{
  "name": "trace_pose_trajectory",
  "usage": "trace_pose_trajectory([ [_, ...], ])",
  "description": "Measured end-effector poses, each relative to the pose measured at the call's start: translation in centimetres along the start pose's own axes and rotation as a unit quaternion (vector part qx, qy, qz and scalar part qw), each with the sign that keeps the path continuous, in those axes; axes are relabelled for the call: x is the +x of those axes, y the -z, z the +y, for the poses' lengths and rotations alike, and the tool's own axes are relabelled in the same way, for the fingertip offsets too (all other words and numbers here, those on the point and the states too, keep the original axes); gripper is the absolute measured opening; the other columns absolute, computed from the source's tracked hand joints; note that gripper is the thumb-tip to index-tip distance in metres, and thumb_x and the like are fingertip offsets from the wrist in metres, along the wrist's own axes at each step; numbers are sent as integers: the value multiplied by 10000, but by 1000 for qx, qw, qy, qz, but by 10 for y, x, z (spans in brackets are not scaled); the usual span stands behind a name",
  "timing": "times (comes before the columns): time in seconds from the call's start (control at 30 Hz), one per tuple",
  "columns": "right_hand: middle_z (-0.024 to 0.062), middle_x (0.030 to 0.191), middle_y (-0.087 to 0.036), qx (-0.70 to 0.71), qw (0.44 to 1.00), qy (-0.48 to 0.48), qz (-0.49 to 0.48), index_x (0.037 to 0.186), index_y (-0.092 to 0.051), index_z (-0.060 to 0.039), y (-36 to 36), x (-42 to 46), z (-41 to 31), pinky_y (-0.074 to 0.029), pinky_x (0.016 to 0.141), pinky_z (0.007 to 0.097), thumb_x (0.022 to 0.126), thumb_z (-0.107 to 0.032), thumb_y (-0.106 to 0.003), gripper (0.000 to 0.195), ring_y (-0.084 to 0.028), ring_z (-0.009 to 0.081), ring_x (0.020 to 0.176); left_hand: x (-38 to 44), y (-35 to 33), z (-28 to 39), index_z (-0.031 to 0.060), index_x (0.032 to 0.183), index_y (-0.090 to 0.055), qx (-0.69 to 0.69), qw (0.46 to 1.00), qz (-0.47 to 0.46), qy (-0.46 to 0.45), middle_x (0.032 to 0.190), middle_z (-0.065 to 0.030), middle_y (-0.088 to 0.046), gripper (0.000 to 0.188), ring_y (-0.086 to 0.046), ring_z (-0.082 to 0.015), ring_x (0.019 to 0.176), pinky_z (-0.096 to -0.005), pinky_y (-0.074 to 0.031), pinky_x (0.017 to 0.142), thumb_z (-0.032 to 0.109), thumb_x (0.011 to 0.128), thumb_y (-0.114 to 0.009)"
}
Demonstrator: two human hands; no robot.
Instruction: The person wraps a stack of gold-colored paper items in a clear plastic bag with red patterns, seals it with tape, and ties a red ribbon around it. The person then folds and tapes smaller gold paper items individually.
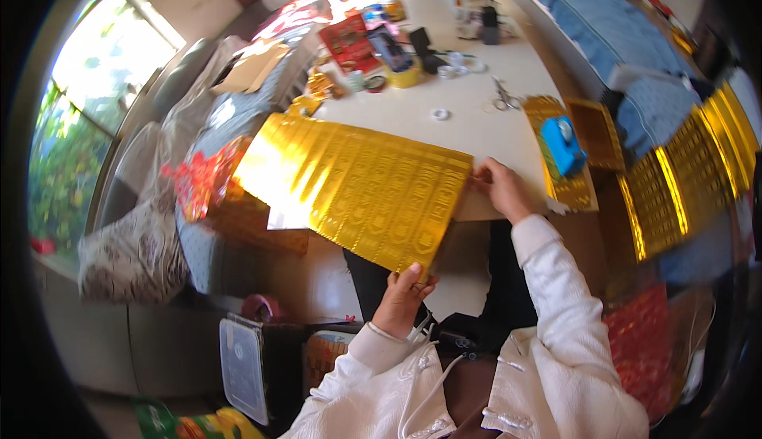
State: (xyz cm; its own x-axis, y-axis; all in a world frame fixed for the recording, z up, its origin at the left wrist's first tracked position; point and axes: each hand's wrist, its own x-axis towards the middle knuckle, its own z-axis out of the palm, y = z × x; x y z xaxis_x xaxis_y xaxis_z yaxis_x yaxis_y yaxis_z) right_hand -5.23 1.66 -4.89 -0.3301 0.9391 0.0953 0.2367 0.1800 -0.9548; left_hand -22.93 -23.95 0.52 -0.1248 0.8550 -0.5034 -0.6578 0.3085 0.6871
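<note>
A large gold embossed foil sheet (369, 183) lies tilted over the near left part of the white table (494, 135). My left hand (405, 299) grips its near corner, thumb on top. At the sheet's right edge is my right hand (500, 186), its fingers bent near the far right corner; whether they hold the edge cannot be made out. Right of that hand, a blue tape dispenser (562, 144) stands on a gold embossed piece (574, 192) at the table's edge. Scissors (505, 98) and a small white ring (440, 114) lie beyond the sheet.
Tape rolls (405, 76), a phone (390, 49) and a red packet (350, 43) stand farther back on the table. More gold embossed sheets (684, 183) are at the right, beside a gold box (595, 132). A red and gold bag (208, 180) rests on the left seat.
</note>
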Motion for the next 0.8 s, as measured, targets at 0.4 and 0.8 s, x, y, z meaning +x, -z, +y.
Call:
trace_pose_trajectory([
  [0.4, 146, 1263, -656, -44, 995, 34, 81, 1353, -558, -19, 14, -6, 12, -489, 964, 341, 1033, -241, -588, 390, -621, 231, 1166, 12, -17, -21, 30, 1502, -302, -23, 993, -111, 33, 1393, -129, -525, 722, -533, -243, 1320, -363, -400, 1141, 374, 985, -670],
  [0.8, 135, 1557, -394, 212, 970, -38, -116, 1556, -285, 29, -16, -62, -72, -252, 1199, 348, 1029, -315, -613, 710, -351, 228, 1447, 18, 32, -3, 0, 1567, -216, -68, 995, -67, -3, 1515, -168, -444, 678, -515, -263, 1355, -351, -432, 1134, 257, 1043, -561],
])
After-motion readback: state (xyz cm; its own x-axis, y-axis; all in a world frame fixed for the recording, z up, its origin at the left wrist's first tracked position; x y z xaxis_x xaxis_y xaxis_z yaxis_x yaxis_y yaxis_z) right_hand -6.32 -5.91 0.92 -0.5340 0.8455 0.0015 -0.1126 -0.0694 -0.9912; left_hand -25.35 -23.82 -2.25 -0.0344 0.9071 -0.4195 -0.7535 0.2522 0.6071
